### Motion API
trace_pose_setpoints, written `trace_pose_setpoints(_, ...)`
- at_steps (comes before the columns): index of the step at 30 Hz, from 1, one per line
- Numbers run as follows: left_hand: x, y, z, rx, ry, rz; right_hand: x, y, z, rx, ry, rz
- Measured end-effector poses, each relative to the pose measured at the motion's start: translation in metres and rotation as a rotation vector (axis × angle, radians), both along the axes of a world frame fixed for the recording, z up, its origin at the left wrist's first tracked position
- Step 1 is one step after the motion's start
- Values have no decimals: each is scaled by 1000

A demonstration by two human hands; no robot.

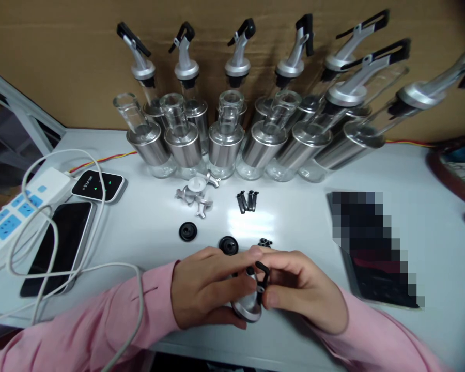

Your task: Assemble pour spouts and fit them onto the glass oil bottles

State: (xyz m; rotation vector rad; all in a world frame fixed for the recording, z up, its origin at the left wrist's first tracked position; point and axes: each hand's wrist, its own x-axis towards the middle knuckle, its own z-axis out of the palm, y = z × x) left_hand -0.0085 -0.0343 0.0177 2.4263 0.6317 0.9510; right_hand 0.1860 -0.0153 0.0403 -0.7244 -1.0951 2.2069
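Note:
Near the table's front edge, my left hand (pixel 207 284) is closed around a silver pour spout (pixel 248 309) with a round base. My right hand (pixel 308 289) pinches the black lever (pixel 262 274) at the spout's side; its fingertips partly hide where the two meet. Just beyond my hands lie two round black stopper pieces (pixel 188 231) and a small cluster of black caps (pixel 265 242). Farther back are several loose black levers (pixel 248 201) and a pile of silver spout pieces (pixel 196 190).
Glass bottles with metal sleeves (pixel 227 147) stand in rows at the back, several topped with spouts. On the left are a power strip (pixel 8 227), a Wi-Fi device (pixel 98 186), a phone (pixel 58 248) and a looping white cable (pixel 139 289). A dark, pixelated flat object (pixel 372 248) lies right.

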Motion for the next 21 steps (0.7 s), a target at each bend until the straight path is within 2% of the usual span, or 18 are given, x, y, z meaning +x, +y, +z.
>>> trace_pose_setpoints(6, -1, 2, 1, 13, -42, 5, 1, 0, 0, -53, 61, 5)
trace_pose_setpoints(15, -1, -4, 3, 15, 3, 107, 4, 0, -2, -6, 62, 23)
trace_pose_setpoints(21, -3, 0, 3, -4, 1, 93, 3, 1, -1, 28, 29, 9)
